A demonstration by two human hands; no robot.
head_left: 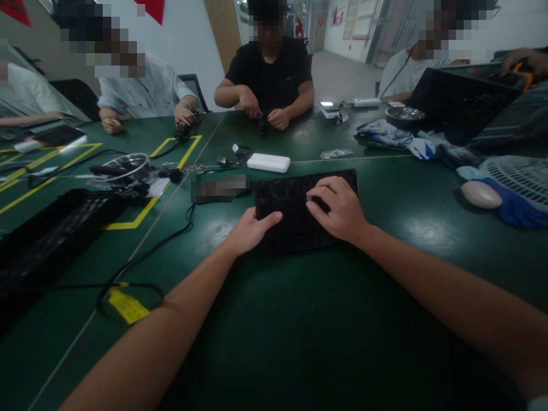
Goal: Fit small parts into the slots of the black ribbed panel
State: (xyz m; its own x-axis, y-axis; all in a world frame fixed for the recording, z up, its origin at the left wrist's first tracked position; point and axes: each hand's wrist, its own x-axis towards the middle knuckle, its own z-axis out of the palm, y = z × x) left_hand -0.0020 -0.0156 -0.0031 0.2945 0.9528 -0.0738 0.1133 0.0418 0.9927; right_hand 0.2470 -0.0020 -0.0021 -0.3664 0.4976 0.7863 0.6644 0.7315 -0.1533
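Observation:
A flat black rectangular panel [285, 233] with a ribbed, dark surface lies before me on the green table. My left hand [253, 231] grips its left edge, the thumb resting on top and the other fingers hidden beneath or behind the edge. Over the panel's right half, my right hand [340, 211] has its thumb and index finger pinched together. At their tips a small dark piece [309, 198] shows, too small to name. Just beyond the panel's left corner sits a blurred-out dark object [220, 188] joined to a black cable [188, 220].
A white power bank [269, 162] lies behind the panel. Left stand a metal bowl [128, 165] with black parts and a long black housing [55, 234]. A yellow tag [128, 305] hangs by my left forearm. Gloves [394, 140] and a white mouse [481, 194] lie right. Several people sit opposite.

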